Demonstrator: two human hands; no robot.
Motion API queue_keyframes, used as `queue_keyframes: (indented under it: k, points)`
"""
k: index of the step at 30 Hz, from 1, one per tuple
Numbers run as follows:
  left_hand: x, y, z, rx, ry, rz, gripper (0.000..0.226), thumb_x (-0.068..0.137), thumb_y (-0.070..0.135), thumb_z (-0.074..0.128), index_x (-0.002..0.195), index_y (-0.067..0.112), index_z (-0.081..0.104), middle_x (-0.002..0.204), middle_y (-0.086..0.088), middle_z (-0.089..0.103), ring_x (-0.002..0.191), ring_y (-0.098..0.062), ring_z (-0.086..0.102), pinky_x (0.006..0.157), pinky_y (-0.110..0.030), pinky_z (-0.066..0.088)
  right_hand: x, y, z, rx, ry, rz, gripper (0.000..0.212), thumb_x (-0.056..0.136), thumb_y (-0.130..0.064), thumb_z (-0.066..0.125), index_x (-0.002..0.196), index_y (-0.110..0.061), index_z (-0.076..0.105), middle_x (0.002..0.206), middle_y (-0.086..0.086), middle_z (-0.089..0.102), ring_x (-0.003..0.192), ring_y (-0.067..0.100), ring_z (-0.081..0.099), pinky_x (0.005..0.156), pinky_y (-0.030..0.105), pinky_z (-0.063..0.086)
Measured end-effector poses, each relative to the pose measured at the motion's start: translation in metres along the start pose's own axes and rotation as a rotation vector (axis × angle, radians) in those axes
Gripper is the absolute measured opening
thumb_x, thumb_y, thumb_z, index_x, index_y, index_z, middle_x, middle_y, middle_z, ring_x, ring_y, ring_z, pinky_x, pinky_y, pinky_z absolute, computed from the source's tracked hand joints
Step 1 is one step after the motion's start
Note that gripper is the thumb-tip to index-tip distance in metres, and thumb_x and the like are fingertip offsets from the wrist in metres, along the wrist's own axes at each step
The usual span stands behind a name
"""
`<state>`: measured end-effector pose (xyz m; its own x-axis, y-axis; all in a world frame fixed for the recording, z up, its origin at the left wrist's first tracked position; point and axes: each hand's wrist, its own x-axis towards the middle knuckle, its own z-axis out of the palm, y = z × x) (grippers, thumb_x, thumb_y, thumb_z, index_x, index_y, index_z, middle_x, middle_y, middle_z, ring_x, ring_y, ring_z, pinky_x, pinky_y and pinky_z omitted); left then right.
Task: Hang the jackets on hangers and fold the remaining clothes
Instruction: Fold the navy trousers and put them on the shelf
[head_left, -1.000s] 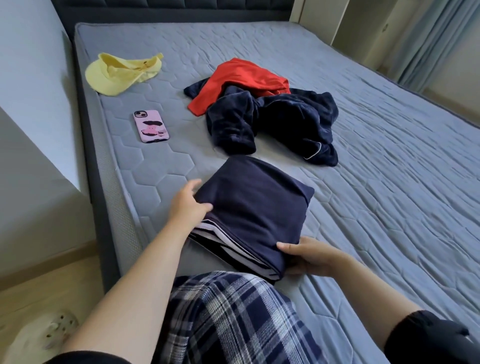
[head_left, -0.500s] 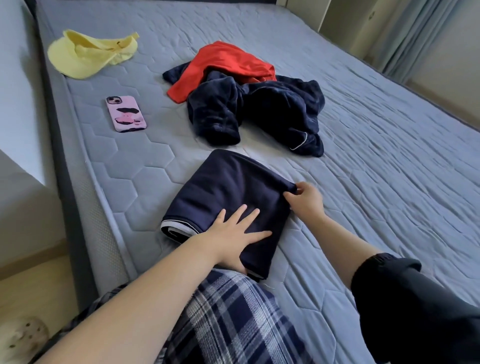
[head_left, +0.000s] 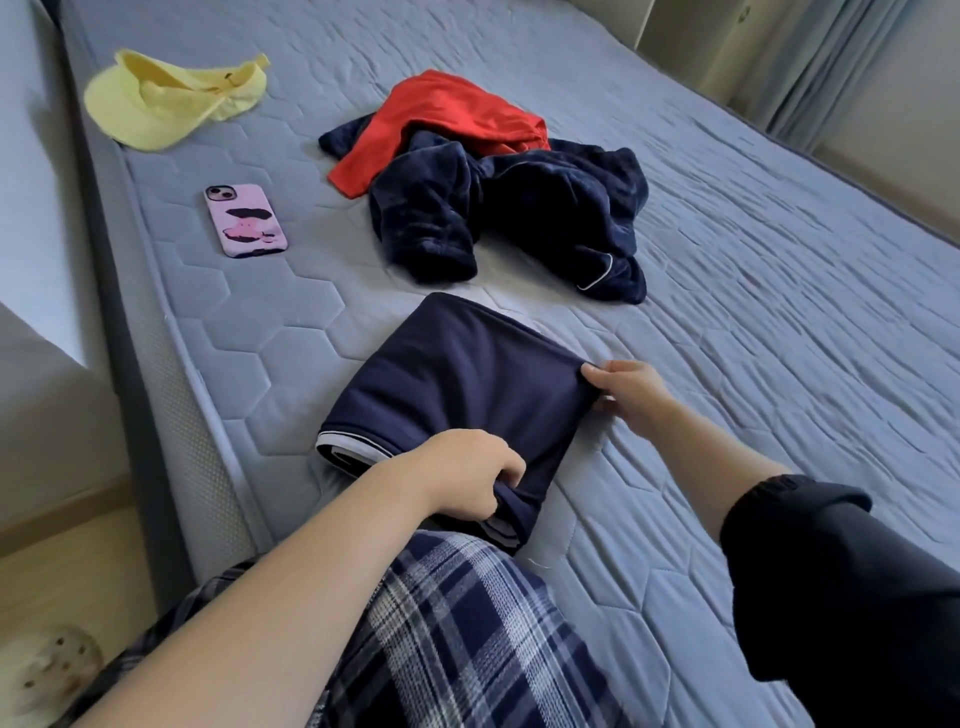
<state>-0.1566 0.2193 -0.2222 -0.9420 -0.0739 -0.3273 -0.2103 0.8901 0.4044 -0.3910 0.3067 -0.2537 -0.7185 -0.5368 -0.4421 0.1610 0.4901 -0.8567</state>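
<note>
Head view: left grip (head_left: 467, 478) curls round the near edge of the folded navy garment (head_left: 462, 374) on the bed (head_left: 753, 426); right grip (head_left: 631, 392) pinches its right corner. Folding looks nearly finished; next, likely squaring it, then taking the crumpled pile (head_left: 519, 218).

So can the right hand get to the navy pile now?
Probably yes: only bare mattress lies between the right hand and the navy pile, but it is pinching the folded garment's corner.

Flat, folded navy garment (head_left: 467, 384) in front; crumpled navy fleece (head_left: 545, 208) & red top (head_left: 447, 114) piled behind.
</note>
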Motion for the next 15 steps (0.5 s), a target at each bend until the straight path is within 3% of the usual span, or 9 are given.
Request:
queue_keyframes:
  k: [2, 3, 5, 7, 8, 9, 10, 12, 15]
  points:
    - [0.000, 0.006, -0.001, -0.090, -0.043, -0.037, 0.013, 0.082, 0.031, 0.055, 0.083, 0.020, 0.063, 0.090, 0.004, 0.058, 0.089, -0.018, 0.057, 0.078, -0.030, 0.045, -0.005, 0.010, 0.012, -0.051, 0.098, 0.009, 0.028, 0.088, -0.020, 0.067, 0.065, -0.013, 0.055, 0.066, 0.006, 0.054, 0.056, 0.016, 0.052, 0.052, 0.025, 0.048]
    - [0.001, 0.006, 0.000, -0.174, -0.010, -0.082, 0.027, 0.086, 0.042, 0.054, 0.076, 0.019, 0.063, 0.084, 0.003, 0.059, 0.083, -0.018, 0.057, 0.076, -0.031, 0.045, -0.009, 0.014, 0.017, 0.027, 0.114, 0.055, 0.029, 0.089, -0.026, 0.066, 0.067, -0.012, 0.055, 0.064, 0.006, 0.053, 0.052, 0.016, 0.051, 0.047, 0.023, 0.047]
    - [0.002, 0.004, -0.001, -0.295, 0.200, -0.154, 0.043, 0.090, 0.051, 0.050, 0.071, 0.015, 0.065, 0.081, -0.002, 0.063, 0.080, -0.019, 0.058, 0.076, -0.033, 0.047, -0.019, 0.021, 0.025, 0.203, 0.121, 0.185, 0.036, 0.088, -0.040, 0.065, 0.071, -0.010, 0.054, 0.059, 0.007, 0.052, 0.047, 0.018, 0.051, 0.042, 0.022, 0.045]
    - [0.005, -0.005, 0.001, -0.049, 0.437, -0.155, 0.039, 0.092, 0.051, 0.048, 0.100, 0.018, 0.068, 0.109, -0.005, 0.061, 0.105, -0.021, 0.052, 0.092, -0.038, 0.043, -0.029, 0.028, 0.029, 0.237, 0.092, 0.266, 0.045, 0.083, -0.052, 0.066, 0.075, -0.009, 0.056, 0.060, 0.007, 0.054, 0.046, 0.019, 0.054, 0.043, 0.023, 0.046]
    - [0.006, -0.011, 0.006, 0.107, 0.400, -0.164, 0.051, 0.090, 0.056, 0.047, 0.127, 0.022, 0.056, 0.135, -0.007, 0.047, 0.126, -0.023, 0.038, 0.105, -0.042, 0.034, -0.033, 0.032, 0.032, 0.244, 0.066, 0.287, 0.049, 0.080, -0.056, 0.066, 0.079, -0.008, 0.058, 0.061, 0.006, 0.057, 0.046, 0.019, 0.057, 0.044, 0.023, 0.047]
    - [0.007, -0.016, 0.013, 0.207, 0.287, -0.170, 0.072, 0.087, 0.064, 0.045, 0.146, 0.025, 0.031, 0.154, -0.008, 0.021, 0.141, -0.026, 0.015, 0.114, -0.048, 0.019, -0.037, 0.036, 0.036, 0.269, 0.029, 0.306, 0.053, 0.079, -0.059, 0.066, 0.086, -0.007, 0.061, 0.063, 0.006, 0.061, 0.049, 0.018, 0.061, 0.046, 0.023, 0.049]
    - [0.008, -0.020, 0.020, 0.254, 0.164, -0.177, 0.090, 0.083, 0.070, 0.045, 0.152, 0.027, 0.007, 0.160, -0.006, -0.003, 0.146, -0.026, -0.006, 0.116, -0.054, 0.006, -0.041, 0.039, 0.040, 0.310, -0.023, 0.334, 0.056, 0.078, -0.062, 0.065, 0.094, -0.008, 0.062, 0.069, 0.005, 0.066, 0.056, 0.018, 0.066, 0.050, 0.024, 0.051]
    - [0.011, -0.024, 0.032, 0.266, 0.049, -0.172, 0.109, 0.076, 0.077, 0.046, 0.149, 0.028, -0.016, 0.157, -0.004, -0.024, 0.143, -0.026, -0.024, 0.113, -0.058, -0.005, -0.046, 0.043, 0.048, 0.407, -0.170, 0.397, 0.059, 0.079, -0.065, 0.061, 0.108, -0.013, 0.061, 0.088, 0.003, 0.072, 0.078, 0.016, 0.070, 0.066, 0.026, 0.053]
    - [0.015, -0.030, 0.040, 0.249, 0.029, -0.177, 0.122, 0.069, 0.081, 0.051, 0.146, 0.025, -0.026, 0.155, -0.002, -0.028, 0.142, -0.025, -0.027, 0.112, -0.058, -0.008, -0.052, 0.045, 0.054, 0.479, -0.366, 0.436, 0.053, 0.082, -0.061, 0.060, 0.114, -0.018, 0.061, 0.111, 0.000, 0.070, 0.106, 0.013, 0.062, 0.097, 0.033, 0.044]
